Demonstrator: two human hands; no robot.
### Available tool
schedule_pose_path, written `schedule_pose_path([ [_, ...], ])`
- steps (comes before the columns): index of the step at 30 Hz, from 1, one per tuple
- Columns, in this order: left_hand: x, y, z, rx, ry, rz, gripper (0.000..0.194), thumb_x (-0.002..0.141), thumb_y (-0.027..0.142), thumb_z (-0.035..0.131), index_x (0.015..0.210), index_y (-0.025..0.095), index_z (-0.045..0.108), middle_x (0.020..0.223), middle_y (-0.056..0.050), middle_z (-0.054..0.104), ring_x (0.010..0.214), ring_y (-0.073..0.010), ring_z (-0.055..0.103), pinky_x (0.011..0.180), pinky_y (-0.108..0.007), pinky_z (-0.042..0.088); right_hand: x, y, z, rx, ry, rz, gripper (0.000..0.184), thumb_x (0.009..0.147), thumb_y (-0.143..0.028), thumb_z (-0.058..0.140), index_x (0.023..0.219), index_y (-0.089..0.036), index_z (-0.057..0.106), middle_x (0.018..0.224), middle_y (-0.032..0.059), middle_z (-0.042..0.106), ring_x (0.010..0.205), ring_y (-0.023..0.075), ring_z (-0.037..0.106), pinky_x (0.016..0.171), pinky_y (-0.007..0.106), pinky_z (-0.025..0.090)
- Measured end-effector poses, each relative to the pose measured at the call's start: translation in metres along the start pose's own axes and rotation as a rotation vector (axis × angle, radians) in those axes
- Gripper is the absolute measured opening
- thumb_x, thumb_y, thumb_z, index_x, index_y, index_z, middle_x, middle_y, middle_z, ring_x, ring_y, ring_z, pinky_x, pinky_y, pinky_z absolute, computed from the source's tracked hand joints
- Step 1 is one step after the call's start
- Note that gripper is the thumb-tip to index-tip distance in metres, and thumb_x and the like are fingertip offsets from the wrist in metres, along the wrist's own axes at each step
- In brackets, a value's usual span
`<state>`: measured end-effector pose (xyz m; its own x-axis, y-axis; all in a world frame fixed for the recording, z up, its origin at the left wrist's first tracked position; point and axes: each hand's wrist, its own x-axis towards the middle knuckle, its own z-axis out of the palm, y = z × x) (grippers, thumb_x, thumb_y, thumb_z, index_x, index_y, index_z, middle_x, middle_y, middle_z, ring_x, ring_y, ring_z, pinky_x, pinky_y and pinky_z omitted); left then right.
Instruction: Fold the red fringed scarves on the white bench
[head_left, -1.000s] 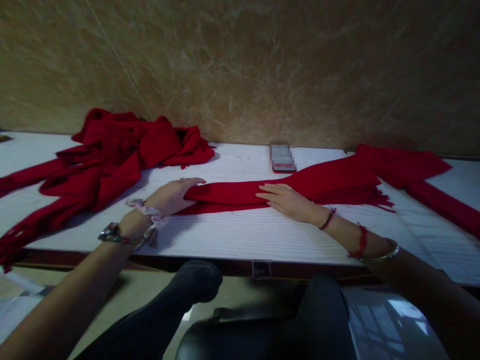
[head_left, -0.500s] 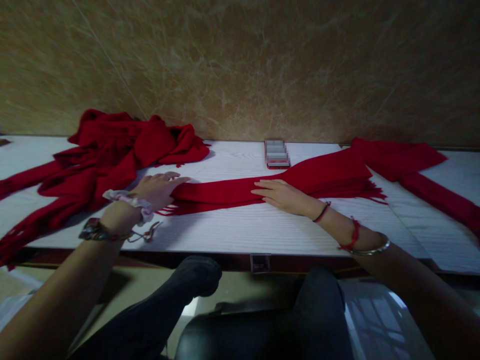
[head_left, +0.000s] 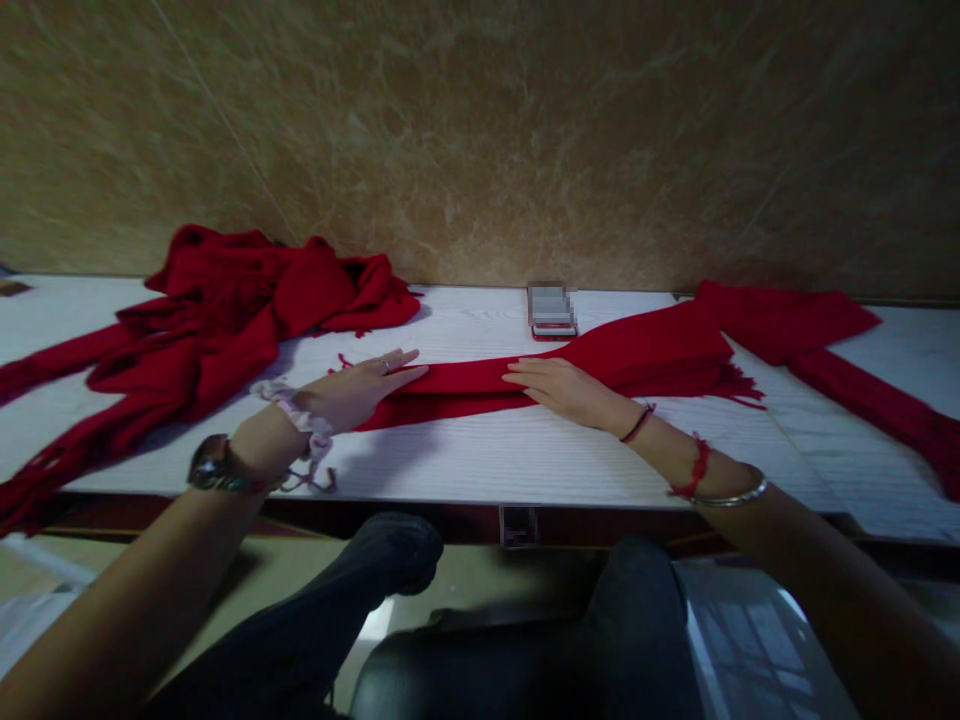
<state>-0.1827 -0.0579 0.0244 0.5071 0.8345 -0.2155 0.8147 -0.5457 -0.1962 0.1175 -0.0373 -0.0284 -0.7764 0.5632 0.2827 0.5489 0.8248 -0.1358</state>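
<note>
A long red fringed scarf point(head_left: 637, 352) lies folded lengthwise across the white table point(head_left: 480, 460). My left hand point(head_left: 358, 388) lies flat on the scarf's left end, fingers stretched out and pointing right. My right hand point(head_left: 564, 388) rests flat on the scarf's middle, fingers extended to the left. Both palms press the cloth down. The scarf's fringed right end spreads out beyond my right wrist.
A heap of crumpled red scarves point(head_left: 217, 310) fills the table's left side. Another red scarf point(head_left: 825, 340) lies at the far right. A phone point(head_left: 552, 310) sits by the brown marbled wall point(head_left: 480, 140). My dark-trousered knees point(head_left: 397, 545) are under the table's front edge.
My left hand slid rightward along the scarf, covering its left end, and its fingers straightened. My right hand stayed nearly where it was.
</note>
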Motion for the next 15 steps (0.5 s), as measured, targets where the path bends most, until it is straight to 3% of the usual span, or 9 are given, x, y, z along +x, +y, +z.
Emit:
schedule_pose_path([
  [3, -0.005, 0.008, -0.004, 0.003, -0.021, -0.025, 0.077, 0.067, -0.011, 0.03, 0.138, 0.018, 0.031, 0.148, -0.008, 0.018, 0.135, -0.0208, 0.017, 0.106, -0.034, 0.027, -0.001, 0.0, -0.001, 0.032, -0.006, -0.006, 0.038, 0.091, -0.019, 0.035, 0.126, -0.017, 0.05, 0.133, 0.0067, 0.049, 0.125, 0.0152, 0.039, 0.104, 0.036, 0.032],
  [8, 0.001, 0.026, 0.013, -0.004, -0.188, -0.183, 0.083, 0.067, -0.007, 0.038, 0.142, 0.023, 0.022, 0.147, -0.011, 0.016, 0.133, -0.0317, 0.019, 0.102, -0.044, 0.033, -0.005, 0.0, 0.003, 0.01, -0.111, -0.028, 0.039, 0.092, -0.021, 0.033, 0.129, -0.023, 0.046, 0.138, 0.0031, 0.042, 0.131, 0.0177, 0.031, 0.104, 0.043, 0.029],
  [11, 0.001, 0.023, 0.018, 0.026, -0.172, -0.178, 0.08, 0.07, -0.005, 0.036, 0.142, 0.028, 0.021, 0.148, -0.009, 0.017, 0.133, -0.0321, 0.019, 0.101, -0.046, 0.032, -0.005, 0.0, 0.002, -0.009, -0.117, -0.042, 0.04, 0.093, -0.021, 0.032, 0.13, -0.021, 0.045, 0.138, 0.0047, 0.042, 0.13, 0.018, 0.031, 0.104, 0.042, 0.029],
  [15, -0.005, 0.016, 0.014, 0.032, -0.067, -0.167, 0.08, 0.07, 0.0, 0.04, 0.141, 0.032, 0.021, 0.147, -0.007, 0.021, 0.133, -0.033, 0.018, 0.101, -0.05, 0.03, -0.003, -0.001, -0.001, -0.011, -0.062, -0.032, 0.04, 0.093, -0.022, 0.03, 0.13, -0.02, 0.045, 0.137, 0.0066, 0.044, 0.128, 0.016, 0.034, 0.104, 0.039, 0.031],
])
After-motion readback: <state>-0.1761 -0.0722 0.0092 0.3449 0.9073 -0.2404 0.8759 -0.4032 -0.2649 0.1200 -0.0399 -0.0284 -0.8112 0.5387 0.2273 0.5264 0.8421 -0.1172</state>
